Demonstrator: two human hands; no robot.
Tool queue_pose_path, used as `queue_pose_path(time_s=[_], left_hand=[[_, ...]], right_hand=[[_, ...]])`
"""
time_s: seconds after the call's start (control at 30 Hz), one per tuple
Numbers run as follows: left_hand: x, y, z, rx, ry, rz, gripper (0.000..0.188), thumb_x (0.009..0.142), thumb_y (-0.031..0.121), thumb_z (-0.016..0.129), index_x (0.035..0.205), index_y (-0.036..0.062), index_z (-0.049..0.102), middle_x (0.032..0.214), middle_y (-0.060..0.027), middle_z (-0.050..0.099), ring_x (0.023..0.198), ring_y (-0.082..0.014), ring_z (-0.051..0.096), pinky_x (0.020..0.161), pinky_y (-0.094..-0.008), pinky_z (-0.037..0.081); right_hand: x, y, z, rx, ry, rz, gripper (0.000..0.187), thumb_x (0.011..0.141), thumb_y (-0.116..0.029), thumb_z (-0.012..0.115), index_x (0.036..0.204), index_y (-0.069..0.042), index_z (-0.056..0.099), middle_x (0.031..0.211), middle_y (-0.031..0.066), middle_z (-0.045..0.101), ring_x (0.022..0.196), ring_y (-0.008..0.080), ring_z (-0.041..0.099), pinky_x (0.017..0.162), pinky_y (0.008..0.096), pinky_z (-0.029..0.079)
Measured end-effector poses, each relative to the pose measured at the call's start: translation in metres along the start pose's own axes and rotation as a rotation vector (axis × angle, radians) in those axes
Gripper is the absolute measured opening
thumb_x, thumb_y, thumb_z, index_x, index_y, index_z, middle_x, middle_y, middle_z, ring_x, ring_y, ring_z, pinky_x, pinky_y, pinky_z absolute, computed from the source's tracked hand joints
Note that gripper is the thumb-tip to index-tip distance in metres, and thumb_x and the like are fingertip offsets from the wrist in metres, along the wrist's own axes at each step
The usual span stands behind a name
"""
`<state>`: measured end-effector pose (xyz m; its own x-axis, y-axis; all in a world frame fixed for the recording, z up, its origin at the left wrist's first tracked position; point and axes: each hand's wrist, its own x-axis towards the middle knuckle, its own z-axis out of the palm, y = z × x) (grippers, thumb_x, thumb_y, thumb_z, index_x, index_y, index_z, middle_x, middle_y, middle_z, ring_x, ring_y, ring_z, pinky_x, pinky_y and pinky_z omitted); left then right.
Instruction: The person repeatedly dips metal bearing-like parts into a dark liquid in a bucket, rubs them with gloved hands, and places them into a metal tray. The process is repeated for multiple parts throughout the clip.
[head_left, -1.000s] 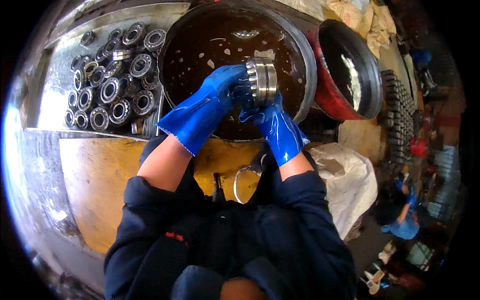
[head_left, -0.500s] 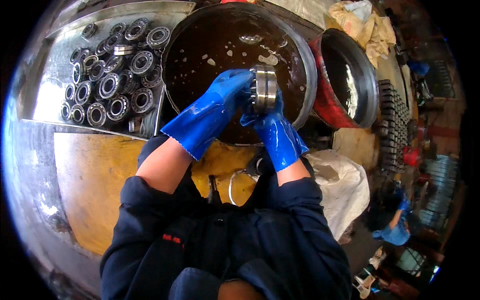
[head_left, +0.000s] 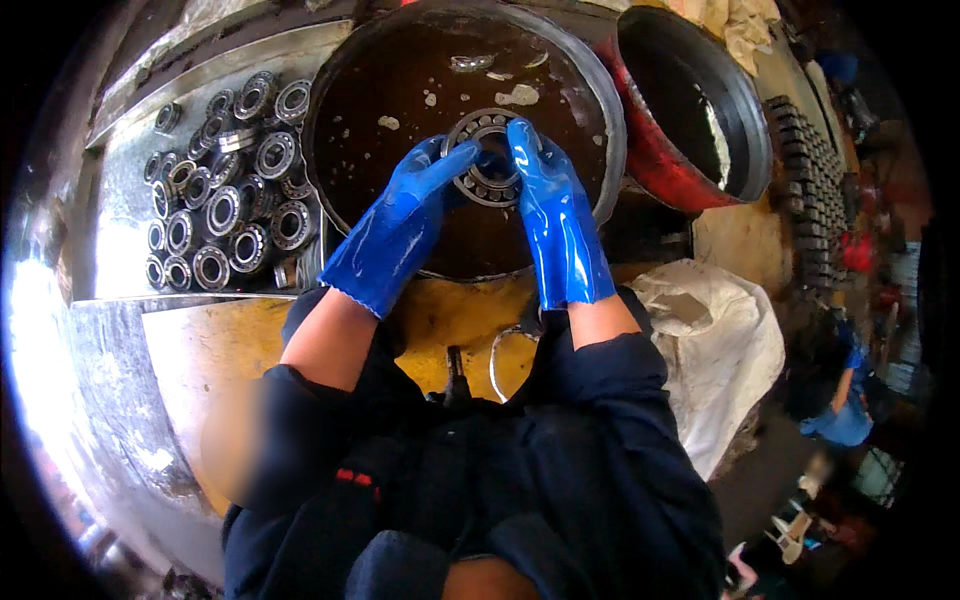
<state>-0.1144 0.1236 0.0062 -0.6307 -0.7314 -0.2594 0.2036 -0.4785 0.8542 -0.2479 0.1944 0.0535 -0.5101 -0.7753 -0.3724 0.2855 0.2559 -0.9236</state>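
Observation:
Both my hands wear long blue rubber gloves and grip one large metal roller bearing [head_left: 490,190] from its two sides. Its open ring face is turned up, with the rollers showing between the rings. My left hand [head_left: 415,190] has its thumb over the bearing's left rim. On the right side, my right hand [head_left: 545,185] lays its thumb along the rim; the fingers under the bearing are hidden. The bearing is above a wide round drum [head_left: 318,110] of dark brown liquid, with pale foam patches afloat on it.
At left, a metal tray [head_left: 120,235] holds several bearings [head_left: 225,210]. A red-sided drum [head_left: 650,140] with dark liquid stands to the right. Beyond it are stacked dark metal parts [head_left: 805,190]. A white sack [head_left: 735,330] lies near my right arm. Another person [head_left: 845,410] is at far right.
The bearing has turned from edge-on to face-up between my hands, and my grip has shifted to its two sides. My view has moved slightly.

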Motion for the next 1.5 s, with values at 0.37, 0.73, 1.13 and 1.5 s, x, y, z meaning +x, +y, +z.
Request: queue_pose_path(time_s=[0.37,0.73,1.13,1.5], left_hand=[[0.025,-0.050,-0.026,-0.208,0.014,-0.118,0.051,0.090,0.021,0.081,0.131,-0.0033,0.062,0.118,-0.0143,0.072,0.105,-0.0244,0.071,0.096,-0.0375,0.057],[0.001,-0.021,-0.008,-0.086,0.117,-0.130,0.045,0.089,0.015,0.079,0.127,-0.0030,0.064,0.117,-0.0148,0.073,0.105,-0.0252,0.071,0.098,-0.0377,0.056],[-0.004,-0.009,-0.026,0.601,0.210,0.228,0.032,0.093,0.005,0.061,0.122,-0.0009,0.070,0.117,-0.0162,0.071,0.111,-0.0261,0.067,0.101,-0.0371,0.052],[-0.010,0.000,-0.047,1.420,0.151,0.634,0.043,0.088,-0.008,0.049,0.123,0.0008,0.073,0.120,-0.0215,0.070,0.117,-0.0342,0.068,0.105,-0.0411,0.052]], right_hand=[[0.045,0.060,-0.038,-0.130,-0.138,0.020,0.061,0.103,-0.050,0.062,0.132,0.002,0.067,0.127,0.0137,0.072,0.119,0.0210,0.065,0.108,0.0343,0.046],[0.013,0.027,-0.039,-0.119,-0.303,-0.018,0.063,0.102,-0.051,0.062,0.139,0.000,0.063,0.135,0.0145,0.067,0.127,0.0231,0.060,0.114,0.0336,0.041],[0.103,0.064,-0.056,-0.547,0.077,-0.347,0.051,0.092,-0.058,0.066,0.108,-0.011,0.077,0.104,0.0169,0.076,0.098,0.0320,0.073,0.092,0.0453,0.057],[0.102,0.070,-0.057,-0.520,0.008,-0.326,0.058,0.093,-0.061,0.067,0.119,-0.010,0.072,0.109,0.0133,0.074,0.100,0.0260,0.071,0.091,0.0412,0.056]])
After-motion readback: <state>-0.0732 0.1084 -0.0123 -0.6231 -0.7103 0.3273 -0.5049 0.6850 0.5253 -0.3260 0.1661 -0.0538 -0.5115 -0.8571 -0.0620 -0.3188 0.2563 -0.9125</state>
